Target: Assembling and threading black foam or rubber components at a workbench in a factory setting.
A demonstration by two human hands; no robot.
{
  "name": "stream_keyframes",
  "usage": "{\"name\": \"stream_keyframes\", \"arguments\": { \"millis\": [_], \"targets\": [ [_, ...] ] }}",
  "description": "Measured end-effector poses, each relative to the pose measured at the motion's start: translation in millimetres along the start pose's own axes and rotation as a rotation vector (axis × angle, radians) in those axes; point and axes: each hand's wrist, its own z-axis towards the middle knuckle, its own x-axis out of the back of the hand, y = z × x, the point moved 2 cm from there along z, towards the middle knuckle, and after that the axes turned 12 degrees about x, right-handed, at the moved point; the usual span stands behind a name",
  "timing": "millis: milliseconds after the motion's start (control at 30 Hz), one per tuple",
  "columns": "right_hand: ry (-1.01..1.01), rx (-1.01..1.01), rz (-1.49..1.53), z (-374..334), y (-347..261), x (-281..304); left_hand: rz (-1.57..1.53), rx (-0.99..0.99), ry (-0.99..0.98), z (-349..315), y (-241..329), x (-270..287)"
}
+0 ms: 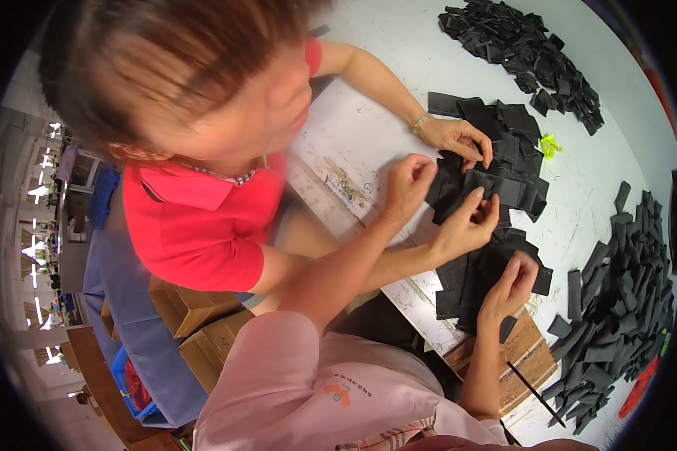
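My left hand (411, 185) is raised at the left edge of a pile of flat black pieces (513, 189), its fingers curled together. Whatever may be between them is too small to make out. Over the nearer black pieces (470, 282), my right hand (510, 287) has its fingers pinched together; any held bit is hidden. Between my hands reaches a co-worker's hand (470, 224), fingering a black piece. The co-worker's other hand (456, 141) rests on the far part of the same pile.
A co-worker in a red shirt (192, 233) sits close on my left. Heaps of small black strips lie far back (523, 52) and at right (617, 301). A thin dark stick (535, 392) lies by a wooden board (523, 349). Cardboard boxes (192, 304) stand left of the white table (399, 68).
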Motion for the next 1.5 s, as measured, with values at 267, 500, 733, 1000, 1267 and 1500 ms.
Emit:
{"name": "stream_keyframes", "arguments": {
  "millis": [267, 500, 733, 1000, 1267, 1500],
  "targets": [
    [-0.202, 0.123, -0.149, -67.8, 1.3, 67.9, 0.206, -0.023, 0.132, 10.3, -24.3, 10.1],
    [-0.222, 0.044, -0.107, -70.7, 1.6, 67.0, 0.63, -0.306, 0.228, -3.8, -13.2, 29.5],
    [-0.23, 0.065, -0.099, -67.1, 1.5, 67.0, 0.833, -0.446, 0.112, -9.7, -5.1, 42.5],
    [-0.226, 0.052, -0.086, -64.1, -0.2, 64.8, 0.828, -0.419, 0.108, -6.0, -7.6, 39.3],
    [-0.225, 0.03, -0.084, -65.3, 0.7, 63.8, 0.81, -0.414, 0.121, -5.9, -5.3, 42.6],
    [-0.224, 0.033, -0.085, -65.9, 1.7, 63.7, 0.793, -0.4, 0.109, -5.1, -5.3, 41.4]
  ]
}}
